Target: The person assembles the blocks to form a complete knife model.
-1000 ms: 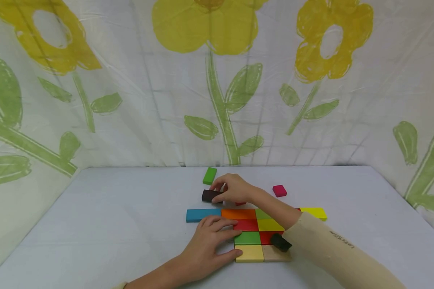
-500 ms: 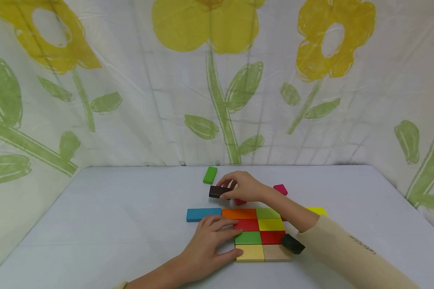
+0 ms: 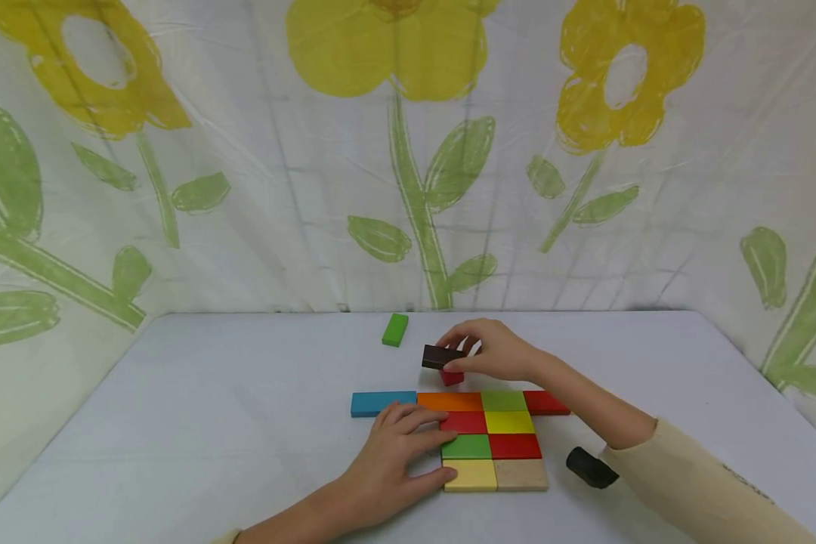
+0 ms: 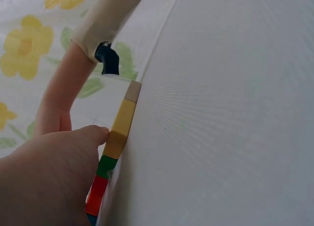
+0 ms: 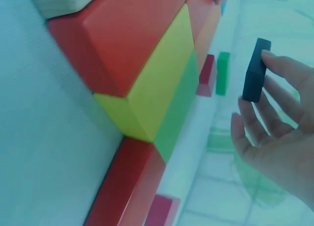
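Observation:
My right hand [image 3: 495, 349] pinches a dark brown wooden block [image 3: 442, 357] between thumb and fingers, above the far side of the block layout. In the right wrist view the dark block [image 5: 256, 71] is held up, with the other fingers [image 5: 267, 120] bent below it. Flat on the table lies a layout of coloured blocks: light yellow [image 3: 469, 476], tan [image 3: 520, 475], green [image 3: 465, 447], reds, yellow [image 3: 509, 421], orange [image 3: 449, 402] and blue [image 3: 384, 404]. My left hand [image 3: 397, 468] rests along its left side, fingers spread, thumb touching the light yellow block.
A loose green block [image 3: 395, 330] lies near the table's back edge. A small red block [image 3: 452, 377] sits just under the held block. A pink block [image 5: 162, 211] shows in the right wrist view. A black wrist camera [image 3: 591, 467] hangs from the right sleeve [image 3: 707, 483].
The right hand has moved right with the dark block, raised from its spot left of the small red block. Its forearm now hides the yellow end block and pink block. The left hand stays put.

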The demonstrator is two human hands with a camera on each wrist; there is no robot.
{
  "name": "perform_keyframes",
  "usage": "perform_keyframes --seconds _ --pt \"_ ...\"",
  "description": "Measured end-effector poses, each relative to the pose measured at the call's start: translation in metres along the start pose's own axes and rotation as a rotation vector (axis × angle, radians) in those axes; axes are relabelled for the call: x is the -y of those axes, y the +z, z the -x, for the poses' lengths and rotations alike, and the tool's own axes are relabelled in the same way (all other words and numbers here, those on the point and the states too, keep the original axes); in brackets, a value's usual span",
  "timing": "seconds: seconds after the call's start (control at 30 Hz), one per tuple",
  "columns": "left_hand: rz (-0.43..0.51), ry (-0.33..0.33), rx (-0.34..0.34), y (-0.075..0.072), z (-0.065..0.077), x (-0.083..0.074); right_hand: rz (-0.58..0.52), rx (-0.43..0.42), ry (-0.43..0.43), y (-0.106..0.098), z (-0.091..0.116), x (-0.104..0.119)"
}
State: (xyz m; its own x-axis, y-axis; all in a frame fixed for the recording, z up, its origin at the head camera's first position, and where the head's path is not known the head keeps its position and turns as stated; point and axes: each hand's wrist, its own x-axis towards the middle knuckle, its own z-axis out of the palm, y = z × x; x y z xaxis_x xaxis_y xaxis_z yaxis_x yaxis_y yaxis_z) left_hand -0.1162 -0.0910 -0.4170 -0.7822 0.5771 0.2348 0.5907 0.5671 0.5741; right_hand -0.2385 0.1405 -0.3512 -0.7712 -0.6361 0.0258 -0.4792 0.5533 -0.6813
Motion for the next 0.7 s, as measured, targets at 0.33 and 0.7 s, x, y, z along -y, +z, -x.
perform_keyframes --seconds 0.33,0.7 --pt "0.002 -0.015 0.018 -0.001 0.0 0.0 -0.002 -0.036 -0.003 -0.015 0.03 -0.005" --pt "0.023 -0.037 0.029 -0.001 -0.001 -0.001 0.002 -0.077 -0.009 -0.029 0.072 -0.01"
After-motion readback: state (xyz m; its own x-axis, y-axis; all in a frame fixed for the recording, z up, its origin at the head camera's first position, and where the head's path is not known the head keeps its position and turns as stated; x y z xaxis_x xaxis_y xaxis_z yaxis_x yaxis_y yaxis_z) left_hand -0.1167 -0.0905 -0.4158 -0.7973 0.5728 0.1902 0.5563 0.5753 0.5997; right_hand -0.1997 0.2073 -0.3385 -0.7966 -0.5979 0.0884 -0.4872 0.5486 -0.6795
